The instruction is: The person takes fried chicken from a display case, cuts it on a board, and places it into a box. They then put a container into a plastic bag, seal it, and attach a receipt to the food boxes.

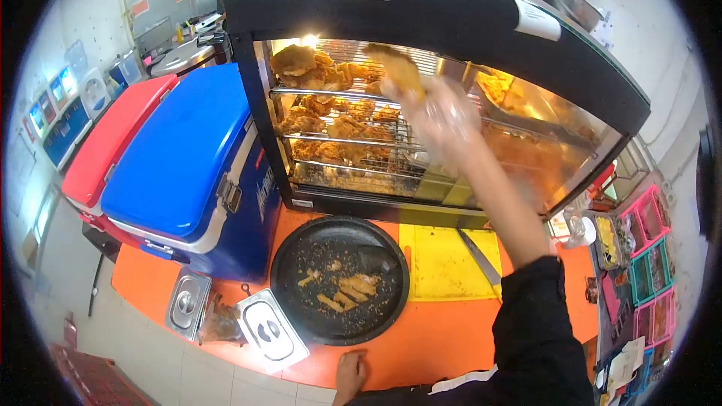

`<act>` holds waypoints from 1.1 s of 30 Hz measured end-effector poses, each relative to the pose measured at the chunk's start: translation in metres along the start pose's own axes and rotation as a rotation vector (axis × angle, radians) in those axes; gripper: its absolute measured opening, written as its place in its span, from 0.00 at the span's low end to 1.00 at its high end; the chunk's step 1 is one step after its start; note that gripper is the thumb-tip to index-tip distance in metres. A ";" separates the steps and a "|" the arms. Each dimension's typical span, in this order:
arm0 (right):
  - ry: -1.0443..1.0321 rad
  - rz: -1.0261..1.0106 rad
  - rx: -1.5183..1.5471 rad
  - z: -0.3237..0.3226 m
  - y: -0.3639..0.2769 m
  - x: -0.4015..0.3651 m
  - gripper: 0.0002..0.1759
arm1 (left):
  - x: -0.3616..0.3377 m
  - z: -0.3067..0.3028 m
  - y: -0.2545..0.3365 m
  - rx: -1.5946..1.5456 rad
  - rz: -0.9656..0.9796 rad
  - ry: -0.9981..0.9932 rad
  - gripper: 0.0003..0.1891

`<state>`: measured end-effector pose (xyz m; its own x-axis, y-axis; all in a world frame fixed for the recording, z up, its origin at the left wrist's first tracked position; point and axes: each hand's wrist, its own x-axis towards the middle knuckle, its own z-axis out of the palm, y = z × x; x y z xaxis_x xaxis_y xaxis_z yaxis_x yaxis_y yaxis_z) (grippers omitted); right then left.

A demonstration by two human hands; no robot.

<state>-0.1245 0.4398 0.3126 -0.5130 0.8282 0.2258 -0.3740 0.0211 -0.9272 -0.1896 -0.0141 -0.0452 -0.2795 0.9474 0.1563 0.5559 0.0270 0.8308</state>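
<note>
Gripping a fried piece (398,68) in its fingers, the right hand (444,116) is raised at the open front of the warmer (451,22). It wears a clear glove and is blurred. The piece sits at the top of the opening, level with the upper rack, and the black sleeve runs down to the lower right.

The left hand (350,374) rests on the near edge of the bench (421,346), holding nothing. Whether its fingers are spread or curled I cannot tell.

The one round black pan (297,256) lies in front of the warmer, its far rim close to the warmer's base and its near rim just above the left hand. A few scraps lie in it. Just right of it is one yellow board (440,263), with one knife (481,256) lying slantwise on it.

Left of the warmer stand two coolers, a blue one (180,150) tight against it and a red one (113,135) beyond that. Two steel lids (188,304) lie at the bench's left near corner, one of them reaching the edge.

Open orange bench shows between pan and near edge. Three baskets, two pink (647,218) and one green (650,267), crowd the right end. Three wire racks in the warmer carry more fried pieces.
</note>
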 end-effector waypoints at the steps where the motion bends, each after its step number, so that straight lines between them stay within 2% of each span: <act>1: -0.084 0.086 0.014 0.047 -0.036 -0.078 0.23 | 0.001 -0.001 0.002 0.003 0.006 0.017 0.12; 3: 0.019 0.315 0.250 0.014 -0.013 -0.134 0.25 | -0.001 0.002 0.001 0.027 0.021 0.037 0.12; 4: 0.103 0.276 0.476 0.014 -0.001 -0.153 0.25 | -0.002 0.001 0.003 0.030 0.012 0.030 0.12; 5: 0.291 0.319 0.555 0.019 -0.001 -0.186 0.23 | -0.003 0.000 0.008 0.047 0.004 0.046 0.12; 7: 0.265 0.283 0.401 -0.040 0.062 -0.227 0.22 | -0.002 0.003 0.009 0.067 0.013 0.071 0.12; 9: 0.098 0.534 0.183 -0.094 0.116 -0.265 0.22 | -0.002 0.006 0.005 0.097 0.037 0.093 0.12; 11: 0.245 0.594 -0.038 -0.124 0.140 -0.291 0.20 | -0.001 0.008 0.009 0.126 0.020 0.078 0.12; 12: 0.107 0.720 -0.223 -0.168 0.171 -0.290 0.20 | -0.003 0.006 0.013 0.137 -0.003 0.048 0.12; 13: 0.139 0.725 -0.209 -0.184 0.192 -0.293 0.20 | -0.003 0.005 0.020 0.150 0.035 0.047 0.11; 14: 0.091 0.725 -0.352 -0.202 0.206 -0.291 0.19 | 0.001 0.007 0.026 0.157 0.086 0.058 0.11; 15: 0.039 0.719 -0.497 -0.216 0.212 -0.289 0.20 | 0.000 0.010 0.030 0.166 0.093 0.051 0.10; 16: 0.047 0.729 -0.485 -0.221 0.206 -0.283 0.20 | 0.000 0.013 0.036 0.171 0.089 0.035 0.10; 18: -0.283 0.589 -1.367 -0.210 0.180 -0.274 0.20 | 0.000 0.021 0.048 0.194 0.124 -0.030 0.09; 19: -0.283 0.597 -1.358 -0.205 0.173 -0.278 0.20 | 0.001 0.027 0.054 0.197 0.119 -0.039 0.09; 21: -0.163 0.168 -1.831 -0.194 0.162 -0.282 0.22 | 0.008 0.038 0.067 0.265 0.152 -0.132 0.09; 22: -0.166 0.169 -1.829 -0.187 0.158 -0.282 0.22 | 0.013 0.045 0.072 0.266 0.150 -0.133 0.09; 24: -0.023 0.024 -1.660 -0.173 0.154 -0.284 0.17 | 0.023 0.058 0.082 0.268 0.228 -0.175 0.08; 25: -0.021 0.023 -1.656 -0.173 0.170 -0.289 0.17 | 0.025 0.064 0.087 0.272 0.229 -0.175 0.08; 27: -0.138 -0.059 -1.314 -0.185 0.231 -0.299 0.18 | 0.034 0.075 0.096 0.254 0.308 -0.222 0.08; 28: -0.126 -0.066 -1.312 -0.191 0.259 -0.301 0.18 | 0.040 0.078 0.098 0.245 0.352 -0.245 0.08; 30: 0.171 0.057 -0.234 -0.197 0.289 -0.313 0.16 | 0.037 0.080 0.105 0.242 0.364 -0.239 0.08; 31: 0.173 0.068 -0.226 -0.197 0.290 -0.321 0.16 | 0.032 0.077 0.107 0.227 0.333 -0.240 0.08; 33: 0.026 -0.254 -1.288 -0.201 0.274 -0.318 0.16 | 0.032 0.073 0.106 0.222 0.320 -0.229 0.08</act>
<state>0.0918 0.2950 -0.0737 -0.5178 0.7322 0.4424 0.5514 0.6811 -0.4818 -0.0823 0.0419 0.0093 0.1003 0.9646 0.2441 0.7480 -0.2349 0.6208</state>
